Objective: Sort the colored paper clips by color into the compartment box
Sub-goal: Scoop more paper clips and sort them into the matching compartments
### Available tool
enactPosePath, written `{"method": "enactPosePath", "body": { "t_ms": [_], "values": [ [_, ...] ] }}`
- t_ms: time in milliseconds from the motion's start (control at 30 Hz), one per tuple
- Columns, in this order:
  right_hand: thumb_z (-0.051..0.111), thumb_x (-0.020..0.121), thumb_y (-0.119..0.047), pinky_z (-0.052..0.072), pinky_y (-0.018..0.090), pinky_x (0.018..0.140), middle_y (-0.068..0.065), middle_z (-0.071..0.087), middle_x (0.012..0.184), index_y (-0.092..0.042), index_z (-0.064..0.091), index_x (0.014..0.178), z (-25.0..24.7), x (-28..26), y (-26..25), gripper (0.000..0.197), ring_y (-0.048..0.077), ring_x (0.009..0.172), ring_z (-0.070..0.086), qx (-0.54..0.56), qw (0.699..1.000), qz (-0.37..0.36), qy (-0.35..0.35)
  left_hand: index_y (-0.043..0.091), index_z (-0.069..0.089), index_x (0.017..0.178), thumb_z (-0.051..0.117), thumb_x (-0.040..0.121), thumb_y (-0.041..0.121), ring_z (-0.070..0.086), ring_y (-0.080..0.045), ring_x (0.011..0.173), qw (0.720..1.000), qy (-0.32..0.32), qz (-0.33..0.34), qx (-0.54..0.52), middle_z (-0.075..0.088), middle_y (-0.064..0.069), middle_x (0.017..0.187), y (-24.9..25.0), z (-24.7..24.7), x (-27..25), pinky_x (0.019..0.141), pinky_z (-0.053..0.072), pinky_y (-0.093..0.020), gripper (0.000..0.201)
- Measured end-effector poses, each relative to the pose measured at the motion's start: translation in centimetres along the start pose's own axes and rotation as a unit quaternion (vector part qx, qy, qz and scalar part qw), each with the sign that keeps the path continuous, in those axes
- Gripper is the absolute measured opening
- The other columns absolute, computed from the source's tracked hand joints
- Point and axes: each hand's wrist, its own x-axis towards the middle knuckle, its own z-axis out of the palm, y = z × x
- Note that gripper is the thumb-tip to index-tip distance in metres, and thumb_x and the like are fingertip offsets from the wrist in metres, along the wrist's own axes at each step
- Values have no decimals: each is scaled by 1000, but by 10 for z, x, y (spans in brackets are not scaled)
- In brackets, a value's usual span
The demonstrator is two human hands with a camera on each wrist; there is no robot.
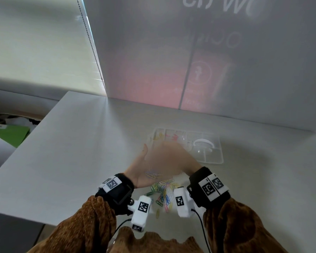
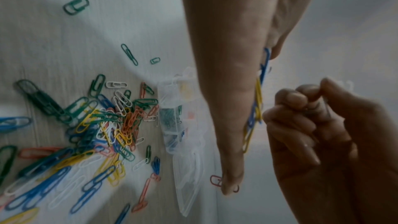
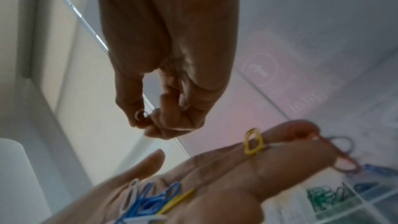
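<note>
Left hand: I see my left hand (image 3: 193, 185) held palm up above the table, fingers straight and spread flat, carrying a small heap of blue, yellow and white paper clips (image 3: 148, 200) in the palm; a red clip and a yellow clip sit out by the fingertips.

Right hand: my right hand (image 3: 163, 91) hangs just above the left palm, fingers curled, thumb and forefinger pinching a single white paper clip (image 3: 141, 114).

Loose pile: a mixed heap of green, blue, yellow, white and orange-red paper clips (image 2: 103, 125) lies on the pale grey table (image 1: 71, 152), under and between my wrists.

Box: the clear plastic compartment box (image 1: 211, 157) sits on the table beyond my hands, lid off or open, I cannot tell which. Yellow and red clips show in its far-left cells; the right wrist view shows green clips in one cell and blue in the next.

Sleeves: brown knitted sleeves (image 1: 91, 221), black wrist straps with white marker blocks.
</note>
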Motion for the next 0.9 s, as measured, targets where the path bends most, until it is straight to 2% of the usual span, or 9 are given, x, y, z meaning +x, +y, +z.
{"method": "enactPosePath", "body": {
  "t_ms": [100, 167, 300, 400, 533, 600, 700, 800, 900],
  "values": [
    [46, 91, -1, 39, 15, 45, -2, 57, 64, -10, 59, 82, 1, -2, 1, 19, 8, 55, 47, 126, 990, 54, -14, -14, 59, 102, 27, 80, 78, 55, -48, 111, 1000, 19, 2, -22, 60, -31, 109, -1, -2, 5, 101, 38, -51, 100],
    [49, 91, -4, 40, 15, 46, -1, 57, 66, -10, 60, 85, 5, -3, 2, 13, 10, 56, 48, 107, 992, 65, -14, -7, 66, 88, 23, 82, 76, 59, -45, 106, 1000, 21, 10, -18, 64, -26, 99, -2, 0, 7, 103, 36, -52, 94],
    [69, 79, -11, 36, 4, 52, -9, 51, 70, -9, 60, 87, 16, -4, 4, 13, -1, 58, 44, -169, 986, -9, 10, -3, 65, 108, 32, 81, 74, 60, -36, 108, 998, 59, 26, -11, 63, -20, 111, -3, 1, 6, 95, 48, -51, 88],
    [71, 75, -8, 34, 5, 54, -12, 46, 65, -9, 61, 82, 22, -2, 0, 12, 1, 59, 42, -205, 978, -35, 26, 2, 59, 119, 34, 82, 73, 61, -35, 108, 997, 59, 35, -30, 64, -19, 112, -2, 1, 5, 87, 52, -48, 84],
    [64, 82, -10, 37, 6, 53, -3, 56, 70, -10, 59, 81, 20, -2, -5, 5, 2, 59, 51, -102, 995, -8, 5, 11, 67, 114, 29, 86, 69, 54, -33, 119, 999, 28, 42, 0, 60, -18, 123, -2, 1, 2, 107, 36, -49, 75],
    [58, 88, -8, 39, 18, 49, 4, 57, 68, -11, 53, 79, 12, -5, -9, 11, 8, 52, 49, 88, 995, 39, 8, 2, 63, 116, 44, 86, 61, 49, -36, 124, 999, -13, 39, 18, 57, -22, 124, -2, -2, 1, 114, 23, -47, 69],
    [48, 91, -1, 35, 19, 47, 6, 54, 67, -10, 52, 83, 0, -10, -7, 14, 9, 49, 45, 270, 958, 94, -6, -4, 68, 96, 73, 74, 46, 61, -31, 108, 997, -39, 46, 52, 66, -19, 104, 0, -5, 1, 111, 32, -41, 55],
    [45, 89, 2, 37, 20, 49, 16, 56, 77, -9, 63, 83, -3, -16, 5, 22, 16, 61, 48, 209, 974, 85, -17, -8, 67, 102, 74, 75, 41, 64, -33, 102, 996, -55, 59, 38, 67, -21, 98, 0, -6, 3, 104, 42, -38, 56],
    [54, 89, -4, 39, 17, 49, 11, 62, 73, -6, 66, 83, -4, -24, 10, 14, 9, 53, 47, 81, 995, 61, -19, -8, 59, 117, 48, 89, 49, 61, -36, 106, 997, -58, 53, 21, 64, -25, 109, 0, -6, 4, 103, 43, -37, 65]
  ]
}}
